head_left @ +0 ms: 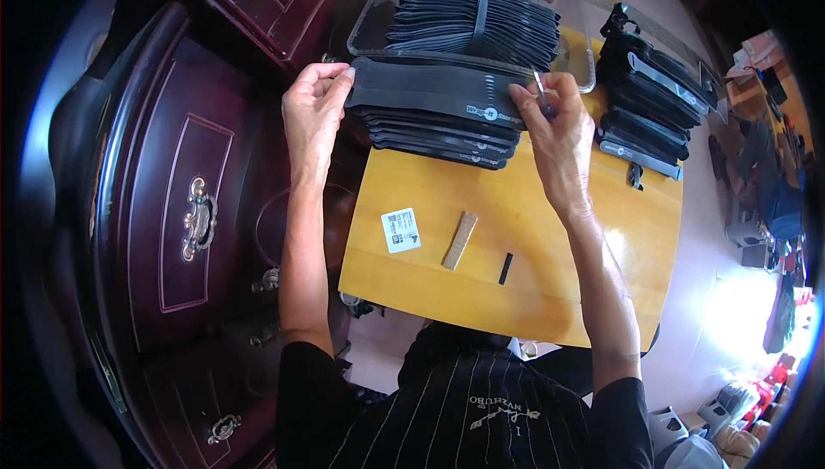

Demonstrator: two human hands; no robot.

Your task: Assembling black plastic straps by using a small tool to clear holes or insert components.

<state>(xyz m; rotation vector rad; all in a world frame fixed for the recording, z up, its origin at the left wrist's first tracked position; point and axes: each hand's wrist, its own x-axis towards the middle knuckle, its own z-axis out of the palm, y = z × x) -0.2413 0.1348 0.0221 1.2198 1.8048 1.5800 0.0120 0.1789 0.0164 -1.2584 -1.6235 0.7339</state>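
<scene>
your yellow table point(533, 288) carries a stack of black straps point(438, 116), which sits between your two hands. your left hand point(314, 112) pinches the stack's left end closed; your right hand point(559, 129) grips its right end, fingers closed around a thin silver tool point(540, 89).

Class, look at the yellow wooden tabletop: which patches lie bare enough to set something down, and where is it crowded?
Bare: the yellow wooden tabletop right of the small black strip, and the near edge below the white label card and tan strip. Crowded: the far side, with the black strap stack, clear plastic bin and black bundles.

Yellow table point(550, 297) — strap stacks point(434, 129), label point(400, 230)
</scene>
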